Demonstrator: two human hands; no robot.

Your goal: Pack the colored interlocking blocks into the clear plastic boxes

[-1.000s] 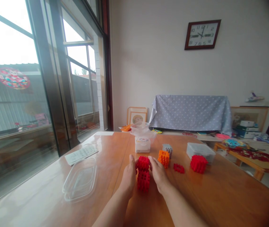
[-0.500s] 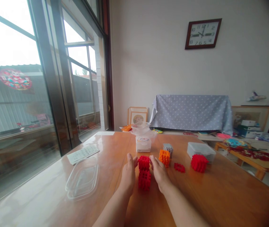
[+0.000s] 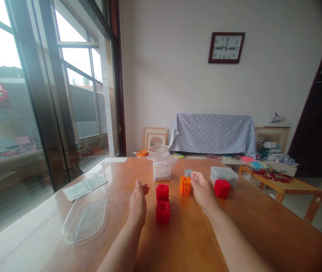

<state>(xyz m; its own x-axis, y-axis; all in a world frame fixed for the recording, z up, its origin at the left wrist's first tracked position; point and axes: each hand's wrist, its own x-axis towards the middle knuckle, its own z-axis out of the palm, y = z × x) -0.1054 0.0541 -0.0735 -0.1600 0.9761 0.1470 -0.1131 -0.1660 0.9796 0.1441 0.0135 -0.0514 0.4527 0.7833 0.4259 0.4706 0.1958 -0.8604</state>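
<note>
Two red cubes of interlocking toy pieces stand in line, the far red cube [image 3: 162, 192] touching the near red cube [image 3: 163, 211]. My left hand [image 3: 138, 203] is held just left of them, fingers forward and apart from the cubes, holding nothing. My right hand [image 3: 204, 190] is at the right side of an orange cube [image 3: 185, 186]; its fingertips are close to that cube, and I cannot tell if they touch. Nothing shows in its grasp. Behind the orange cube a grey block [image 3: 188, 172] is partly hidden. Another red cube [image 3: 222, 188] sits right of my right hand.
A clear plastic lid [image 3: 85, 215] and a printed sheet [image 3: 85, 187] lie on the left of the wooden table [image 3: 183, 241]. Clear containers [image 3: 162, 172] stand at the back middle, and a lidded box [image 3: 224, 174] at the back right.
My hands have parted from beside the two red cubes: the right hand has moved right to the orange cube, the left slightly left. The flat red piece is now out of sight. The view has turned right.
</note>
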